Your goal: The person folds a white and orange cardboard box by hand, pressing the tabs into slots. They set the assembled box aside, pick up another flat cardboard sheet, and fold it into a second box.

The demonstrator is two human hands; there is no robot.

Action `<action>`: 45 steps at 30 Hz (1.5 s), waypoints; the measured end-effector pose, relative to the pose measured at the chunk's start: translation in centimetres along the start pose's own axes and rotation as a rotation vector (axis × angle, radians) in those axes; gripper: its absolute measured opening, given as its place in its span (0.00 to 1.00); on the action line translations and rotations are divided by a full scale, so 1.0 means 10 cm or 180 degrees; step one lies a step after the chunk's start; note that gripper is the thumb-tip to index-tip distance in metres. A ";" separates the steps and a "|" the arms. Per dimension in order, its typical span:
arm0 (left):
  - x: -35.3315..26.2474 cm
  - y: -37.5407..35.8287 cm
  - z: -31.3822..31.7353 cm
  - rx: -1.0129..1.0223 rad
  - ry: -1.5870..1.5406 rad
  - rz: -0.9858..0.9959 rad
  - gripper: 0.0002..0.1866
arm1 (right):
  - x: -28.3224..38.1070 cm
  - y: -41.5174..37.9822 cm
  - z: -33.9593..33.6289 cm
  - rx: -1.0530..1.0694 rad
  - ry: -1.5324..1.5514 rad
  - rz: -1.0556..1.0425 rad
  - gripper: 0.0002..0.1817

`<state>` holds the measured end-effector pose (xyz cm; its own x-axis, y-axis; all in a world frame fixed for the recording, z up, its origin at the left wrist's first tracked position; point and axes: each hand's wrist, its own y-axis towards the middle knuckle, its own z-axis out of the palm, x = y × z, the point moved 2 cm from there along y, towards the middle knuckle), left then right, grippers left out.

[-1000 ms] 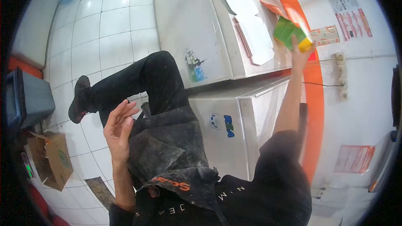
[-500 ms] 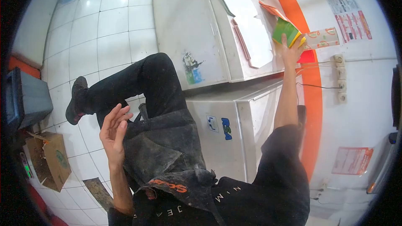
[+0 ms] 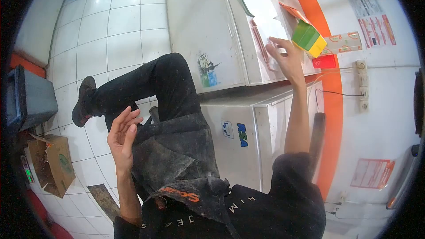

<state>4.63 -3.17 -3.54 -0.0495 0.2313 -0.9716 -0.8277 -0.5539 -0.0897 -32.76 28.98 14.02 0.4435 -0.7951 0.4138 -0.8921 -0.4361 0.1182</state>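
Observation:
My right hand [image 3: 287,62] reaches over the top of a white chest, fingers bent and apart, with nothing between them. Under its fingertips lie flat white cardboard sheets [image 3: 265,22] with notched edges. Just beyond the hand stands a green and yellow carton [image 3: 309,37], with an orange flap behind it. A red cup-like item [image 3: 324,62] is beside the carton, near the wall. My left hand [image 3: 123,138] hangs in the air before the dark apron [image 3: 172,150], palm up and fingers loosely curled, holding nothing.
A second, lower white chest [image 3: 234,159] adjoins the first white chest [image 3: 199,22]. Power sockets [image 3: 363,86] with cables are on the wall. At left are a grey bin [image 3: 33,99] and an open cardboard box [image 3: 62,168] on the tiled floor [image 3: 97,66].
My right hand has let go of the green and yellow carton and moved left over the white sheets. My left hand stays nearly where it was.

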 end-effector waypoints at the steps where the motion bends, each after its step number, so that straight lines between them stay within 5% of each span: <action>1: 0.01 0.00 -0.02 0.0039 0.0049 0.0028 0.24 | 0.02 0.00 0.00 0.0006 0.0002 -0.0020 0.29; 20: 0.00 0.00 -0.01 -0.0056 -0.0206 -0.0093 0.23 | -0.34 0.01 -0.11 0.0136 0.0612 0.0209 0.23; 23: -0.01 0.00 -0.01 -0.0041 -0.0195 -0.0094 0.23 | -0.42 0.03 -0.17 -0.0449 0.0507 0.0046 0.21; 25: -0.06 -0.01 0.01 -0.0071 -0.0193 -0.0138 0.23 | -0.21 -0.04 -0.29 -0.2019 0.0201 0.0044 0.19; 31: -0.03 0.03 0.07 0.0109 -0.0115 -0.0065 0.23 | 0.98 -0.49 -0.32 -0.2611 0.0366 -0.0304 0.17; 34: -0.09 0.06 0.35 0.0422 -0.0339 -0.0112 0.26 | 1.38 -0.90 0.10 -0.1800 -0.0002 -0.0606 0.12; 39: 0.18 0.09 0.72 0.0898 -0.1596 -0.0619 0.42 | 1.87 -1.61 1.34 0.0479 0.0440 -0.1590 0.18; 45: 0.55 0.12 0.60 0.0146 -0.0718 -0.1152 0.39 | 1.64 -1.90 1.99 0.1191 0.1105 -0.1113 0.16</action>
<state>0.00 2.16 -7.65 0.1319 0.5762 -0.8066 -0.8380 -0.3698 -0.4012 -6.80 15.84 0.56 0.5940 -0.4221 0.6848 -0.5802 -0.8145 0.0013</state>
